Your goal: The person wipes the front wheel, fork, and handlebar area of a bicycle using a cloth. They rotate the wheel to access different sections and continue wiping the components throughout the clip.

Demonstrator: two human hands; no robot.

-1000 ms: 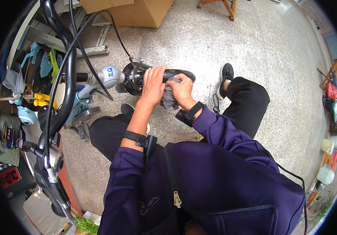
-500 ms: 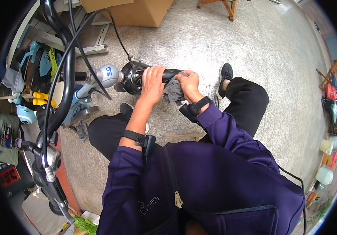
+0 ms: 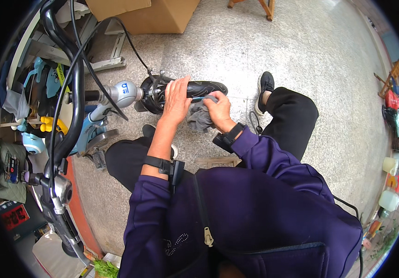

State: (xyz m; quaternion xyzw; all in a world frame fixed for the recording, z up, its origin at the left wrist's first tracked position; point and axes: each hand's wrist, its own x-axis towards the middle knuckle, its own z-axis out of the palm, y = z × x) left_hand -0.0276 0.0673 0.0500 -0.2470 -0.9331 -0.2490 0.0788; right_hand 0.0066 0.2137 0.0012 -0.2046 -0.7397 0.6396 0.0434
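A black front wheel (image 3: pixel 211 86) of a light-blue bicycle stands in front of me, its tyre pointing to the right. Across the tyre near the fork lies my left hand (image 3: pixel 176 101), fingers stretched out and resting on it. My right hand (image 3: pixel 219 110) is closed on a crumpled grey cloth (image 3: pixel 200 118) at the near side of the wheel. A bluish edge or strip shows by the right fingertips; what it is I cannot make out. The silver-grey head tube (image 3: pixel 126 92) joins the fork left of my hands.
Black handlebars (image 3: pixel 75 111) with hanging cables rise at the left. Beyond the wheel sits a cardboard box (image 3: pixel 162 18), with a wooden stool leg (image 3: pixel 269 9) beside it. Shelving with assorted goods lines the left. Containers (image 3: pixel 388 199) stand along the right edge. My legs flank the wheel.
My right hand has drawn back from the tyre's top toward me with the cloth, uncovering the tyre's right end. My left hand's fingers have straightened and shifted slightly.
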